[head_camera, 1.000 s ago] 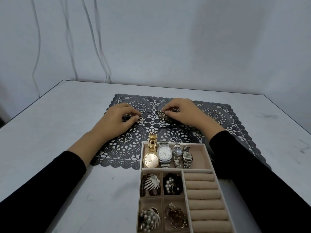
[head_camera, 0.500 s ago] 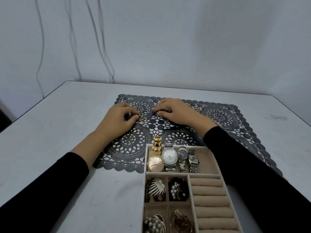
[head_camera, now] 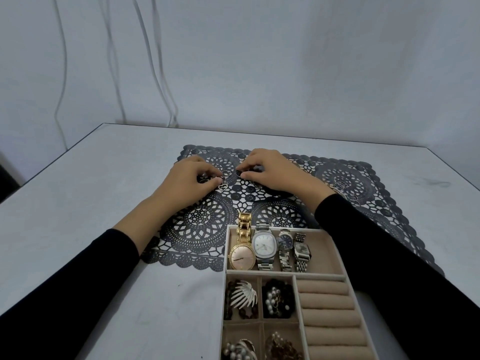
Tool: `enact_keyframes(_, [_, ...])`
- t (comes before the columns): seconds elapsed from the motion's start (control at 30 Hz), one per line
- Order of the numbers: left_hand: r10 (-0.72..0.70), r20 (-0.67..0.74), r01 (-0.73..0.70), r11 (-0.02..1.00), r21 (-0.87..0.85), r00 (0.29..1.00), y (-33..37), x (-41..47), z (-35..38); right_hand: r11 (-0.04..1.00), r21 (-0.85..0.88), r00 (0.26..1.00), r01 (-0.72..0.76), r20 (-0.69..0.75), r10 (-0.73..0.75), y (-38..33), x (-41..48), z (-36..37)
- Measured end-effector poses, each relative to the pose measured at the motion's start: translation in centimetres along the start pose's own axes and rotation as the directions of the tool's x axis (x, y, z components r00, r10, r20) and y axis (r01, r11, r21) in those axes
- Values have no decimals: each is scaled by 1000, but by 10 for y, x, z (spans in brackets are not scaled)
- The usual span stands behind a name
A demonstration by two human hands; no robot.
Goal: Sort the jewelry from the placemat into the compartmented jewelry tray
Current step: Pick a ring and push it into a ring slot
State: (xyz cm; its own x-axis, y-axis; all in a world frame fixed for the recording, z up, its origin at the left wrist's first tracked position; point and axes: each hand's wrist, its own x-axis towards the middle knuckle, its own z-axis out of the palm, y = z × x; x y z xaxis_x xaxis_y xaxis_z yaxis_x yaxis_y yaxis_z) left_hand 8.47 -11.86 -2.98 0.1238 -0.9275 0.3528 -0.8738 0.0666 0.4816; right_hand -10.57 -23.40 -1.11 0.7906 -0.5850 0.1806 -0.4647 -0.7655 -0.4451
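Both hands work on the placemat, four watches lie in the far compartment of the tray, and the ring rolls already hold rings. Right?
Not quite: the head view shows the ring rolls bare, no rings in them. The rest holds: left hand and right hand are on the placemat, and four watches lie in the far compartment of the tray.

1. Pinched in curled fingers of left hand (head_camera: pixel 193 181) and right hand (head_camera: pixel 270 172): small metal pieces (head_camera: pixel 225 181), far middle of dark lace placemat (head_camera: pixel 202 229).
2. Hands close together, not touching; black sleeves on both arms.
3. Near right, overlapping placemat's near edge: beige jewelry tray (head_camera: pixel 225 294).
4. In tray's far wide compartment: four watches (head_camera: pixel 264 246) side by side, gold one leftmost, strap over far rim.
5. In four small left compartments: brooches and beaded pieces (head_camera: pixel 244 294).
6. In right compartment: ring rolls (head_camera: pixel 327 307).
7. On right of placemat, apart from hands: loose rings (head_camera: pixel 346 192).
8. Under everything: white table (head_camera: pixel 78 203); cables (head_camera: pixel 158 74) on far wall.
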Motion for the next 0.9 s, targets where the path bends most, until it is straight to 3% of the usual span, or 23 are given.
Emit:
enact_keyframes(0.6, [28, 229, -46, 996, 74, 973, -2, 20, -2, 998, -18, 994, -52, 90, 53, -4, 11, -2])
enact_keyframes(0.9, [122, 180, -116, 992, -41, 976, -7, 15, -2, 998, -26, 994, -52, 93, 54, -5, 10, -1])
